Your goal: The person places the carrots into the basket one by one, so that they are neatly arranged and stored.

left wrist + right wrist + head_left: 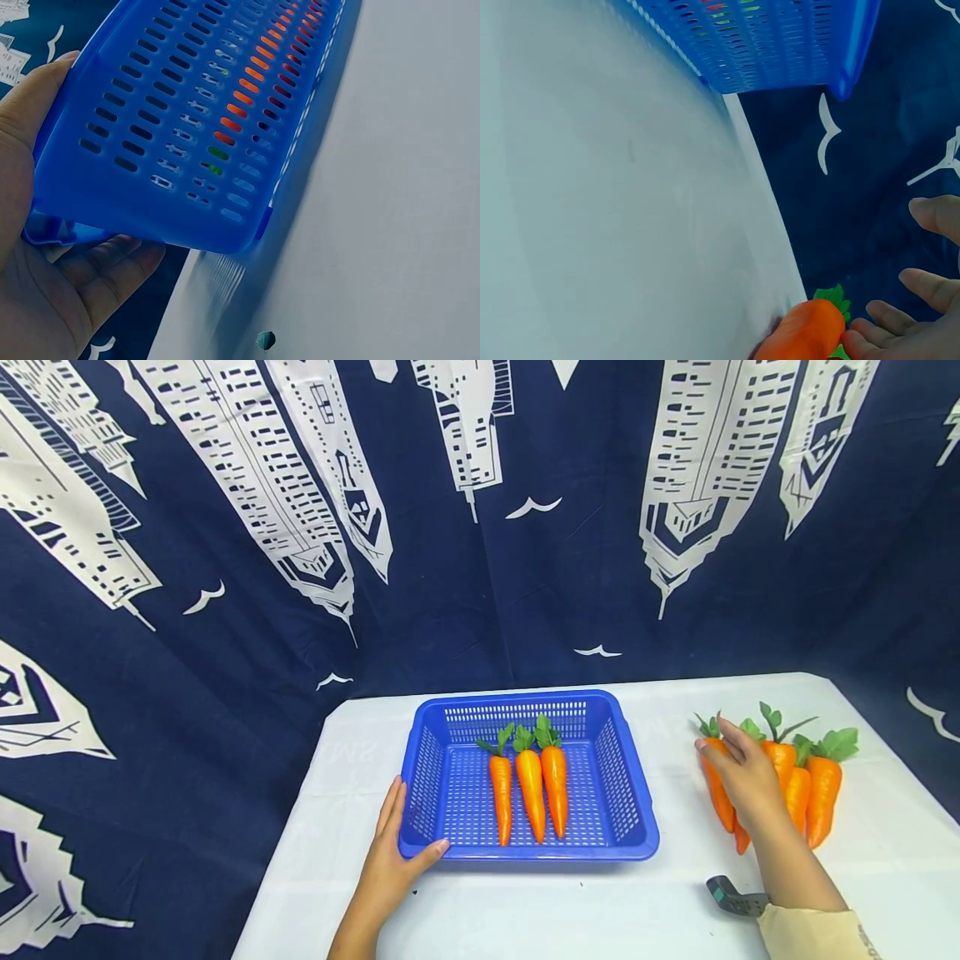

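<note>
My left hand point(386, 864) holds the front left corner of a blue plastic basket point(540, 853), thumb on the front rim and fingers along the left side. The left wrist view shows thumb and fingers either side of the basket's corner point(150, 217). Three orange carrots point(530, 789) with green tops lie side by side inside it. On the right, my right hand point(750, 781) hovers over a group of several carrots point(823, 793), partly hiding them. Its fingers are spread and loosely bent, with fingertips close beside a carrot point(802, 331) in the right wrist view.
A white cloth covers the table point(525, 910). A dark device point(738, 897) sits at my right wrist, by the sleeve point(813, 931). Behind the table hangs a navy curtain point(487, 602) printed with white buildings and birds.
</note>
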A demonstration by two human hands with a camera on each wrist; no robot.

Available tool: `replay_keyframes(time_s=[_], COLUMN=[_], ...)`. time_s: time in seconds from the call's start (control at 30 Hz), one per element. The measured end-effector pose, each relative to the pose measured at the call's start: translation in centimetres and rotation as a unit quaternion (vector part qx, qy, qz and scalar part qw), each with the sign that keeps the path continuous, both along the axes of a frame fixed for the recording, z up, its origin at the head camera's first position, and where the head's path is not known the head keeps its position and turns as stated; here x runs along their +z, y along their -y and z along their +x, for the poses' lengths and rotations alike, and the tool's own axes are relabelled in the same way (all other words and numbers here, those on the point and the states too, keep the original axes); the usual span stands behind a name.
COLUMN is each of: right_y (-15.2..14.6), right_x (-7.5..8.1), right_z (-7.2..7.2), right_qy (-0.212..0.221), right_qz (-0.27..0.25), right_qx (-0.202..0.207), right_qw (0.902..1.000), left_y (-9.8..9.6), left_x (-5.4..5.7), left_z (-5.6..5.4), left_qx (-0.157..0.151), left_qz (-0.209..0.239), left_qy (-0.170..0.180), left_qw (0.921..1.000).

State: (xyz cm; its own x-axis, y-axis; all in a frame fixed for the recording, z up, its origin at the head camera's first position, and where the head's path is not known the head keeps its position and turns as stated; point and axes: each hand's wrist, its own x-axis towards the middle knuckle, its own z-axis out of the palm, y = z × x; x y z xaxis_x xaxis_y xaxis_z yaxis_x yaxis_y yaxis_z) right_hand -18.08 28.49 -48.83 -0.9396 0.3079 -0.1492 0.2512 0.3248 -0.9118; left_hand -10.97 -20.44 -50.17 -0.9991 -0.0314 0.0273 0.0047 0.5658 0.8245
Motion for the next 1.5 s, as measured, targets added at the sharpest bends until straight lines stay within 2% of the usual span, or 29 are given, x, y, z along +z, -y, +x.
replay_keyframes(time_s=[0.33, 0.5, 0.8, 1.07, 1.3, 1.37, 1.5], right_y=[0.4, 1.2, 2.0, 2.0, 1.9, 1.8, 1.6], right_x=[-0.8, -1.4, -2.8, -3.2, -3.3, -3.2, -3.1], right_z=[0.5, 0.5, 0.3, 0.0, -0.2, -0.3, -0.4], right_qy=[0.016, 0.033, 0.023, 0.045, 0.024, 0.017, 0.023], right_qz=[0.008, 0.04, 0.077, 0.106, 0.13, 0.132, 0.099], right_qx=[-0.003, 0.023, 0.077, 0.091, 0.095, 0.097, 0.097], right_qw=[0.9998, 0.9984, 0.9938, 0.9892, 0.9866, 0.9864, 0.9901], left_y=[0.0, 0.0, 0.1, 0.1, 0.2, 0.2, 0.2], left_x=[-0.1, -0.1, -0.1, -0.1, -0.1, -0.1, -0.1], left_z=[0.0, -0.1, -0.1, -0.1, -0.2, -0.2, -0.2], left_qx=[-0.001, -0.002, -0.005, -0.006, -0.004, -0.003, -0.003], left_qz=[0.005, 0.005, 0.009, 0.012, 0.011, 0.008, 0.007], left_qy=[-0.003, -0.004, -0.008, -0.013, -0.007, -0.004, -0.003], left_qw=[1.0, 1.0, 0.9999, 0.9998, 0.9999, 1.0, 1.0])
